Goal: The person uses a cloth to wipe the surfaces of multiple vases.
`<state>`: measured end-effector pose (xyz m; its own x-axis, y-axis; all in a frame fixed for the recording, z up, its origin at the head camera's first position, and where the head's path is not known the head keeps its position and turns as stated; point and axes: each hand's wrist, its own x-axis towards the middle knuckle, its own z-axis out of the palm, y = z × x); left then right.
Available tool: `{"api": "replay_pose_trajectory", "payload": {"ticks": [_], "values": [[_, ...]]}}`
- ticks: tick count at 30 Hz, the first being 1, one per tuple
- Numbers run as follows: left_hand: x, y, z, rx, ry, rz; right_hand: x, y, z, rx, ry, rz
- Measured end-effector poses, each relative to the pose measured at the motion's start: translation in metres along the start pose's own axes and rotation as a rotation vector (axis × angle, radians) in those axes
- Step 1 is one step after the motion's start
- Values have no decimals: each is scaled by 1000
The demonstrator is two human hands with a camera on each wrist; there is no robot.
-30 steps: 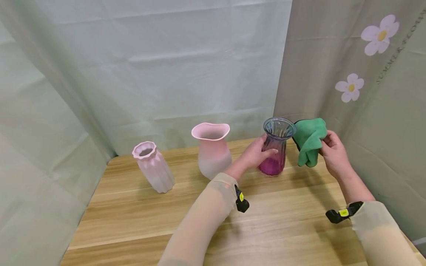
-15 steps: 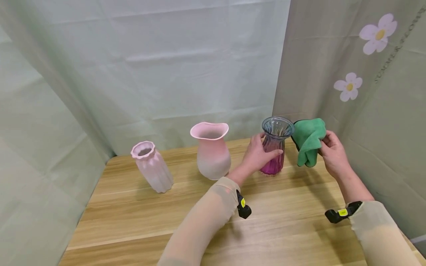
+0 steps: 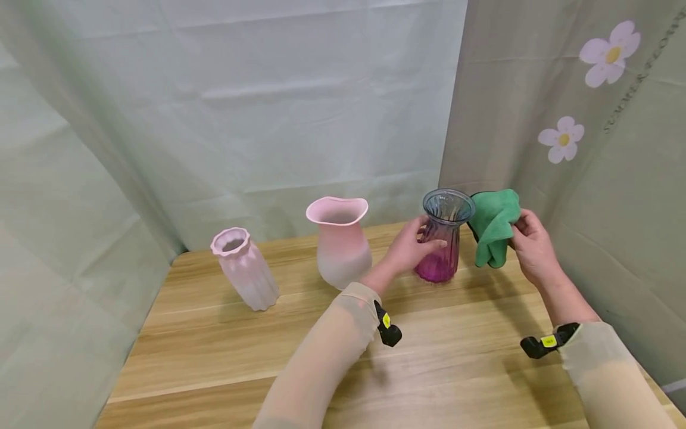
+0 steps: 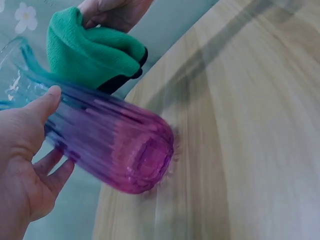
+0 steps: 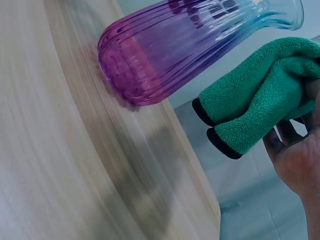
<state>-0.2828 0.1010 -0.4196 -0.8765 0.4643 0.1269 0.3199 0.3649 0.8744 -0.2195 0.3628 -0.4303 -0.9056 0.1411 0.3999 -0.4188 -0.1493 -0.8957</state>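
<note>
A ribbed glass vase (image 3: 443,259), blue at its flared rim and magenta at its base, stands upright toward the right of the table. My left hand (image 3: 408,245) grips it from the left; in the left wrist view the thumb (image 4: 47,102) lies along the near side and the other fingers reach round behind. To the right of the vase, my right hand (image 3: 535,245) pinches a green cloth (image 3: 493,223) with dark edging. The cloth hangs folded close beside the rim; whether it touches the glass I cannot tell. Some right fingertips are hidden behind it.
Left of the glass vase stands a pink-and-white vase with a wavy rim (image 3: 345,256). Farther left is a pale pink ribbed vase (image 3: 249,277). The wooden table (image 3: 214,357) meets hanging curtains (image 3: 321,119) at its back and sides.
My left hand and thumb shift slightly right along the vase, then back left. The right hand moves a little left with the cloth, closer to the rim. The other vases stay put.
</note>
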Motion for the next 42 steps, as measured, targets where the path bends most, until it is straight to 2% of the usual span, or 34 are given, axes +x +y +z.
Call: {"api": "replay_pose_trajectory", "payload": {"ticks": [3, 11, 19, 23, 30, 32, 38, 42], "values": [[0, -2, -3, 11, -34, -5, 2, 0, 4, -10, -7, 3], [1, -4, -5, 58, -35, 7, 12, -1, 28, -24, -54, 0], [2, -2, -4, 88, -39, 8, 15, 5, 38, -46, -94, 71], [2, -2, -3, 90, -40, 6, 13, 9, 38, -112, -121, 101], [2, -1, -2, 97, -41, 2, 6, 21, 28, -376, -199, 142], [2, -1, -2, 102, -42, 2, 2, 27, 23, -413, -211, 161], [2, 0, -1, 107, -48, 9, -14, 50, 7, -413, -258, 236], [2, 1, -1, 106, -49, 11, -18, 52, 7, -358, -233, 269]]}}
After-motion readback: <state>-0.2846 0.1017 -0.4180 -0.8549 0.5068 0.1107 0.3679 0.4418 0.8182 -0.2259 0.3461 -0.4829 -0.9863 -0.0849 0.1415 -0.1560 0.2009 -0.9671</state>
